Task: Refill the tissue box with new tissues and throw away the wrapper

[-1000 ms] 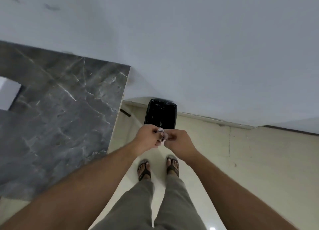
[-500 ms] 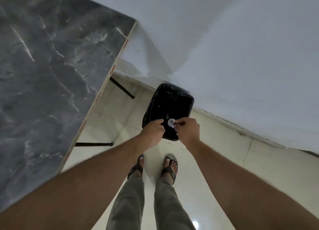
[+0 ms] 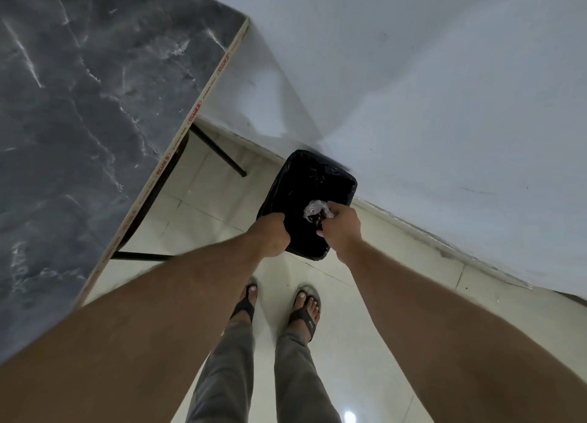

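A small crumpled clear wrapper (image 3: 313,212) is pinched at the fingertips of my right hand (image 3: 342,229), directly above the open mouth of a bin lined with a black bag (image 3: 320,176). The bin stands on the floor against the wall. My left hand (image 3: 270,236) is curled into a fist over the bin's near left rim, with nothing visible in it. The tissue box is out of view.
A dark marble-patterned table (image 3: 95,111) with black metal legs (image 3: 219,151) fills the left side, its edge close to my left arm. A pale wall (image 3: 444,89) runs behind the bin. My sandalled feet (image 3: 276,308) stand on glossy light floor tiles just short of the bin.
Both hands were joined on the wrapper a second ago. They have separated, the right one keeping the wrapper and moving out over the bin. My view has tilted further down.
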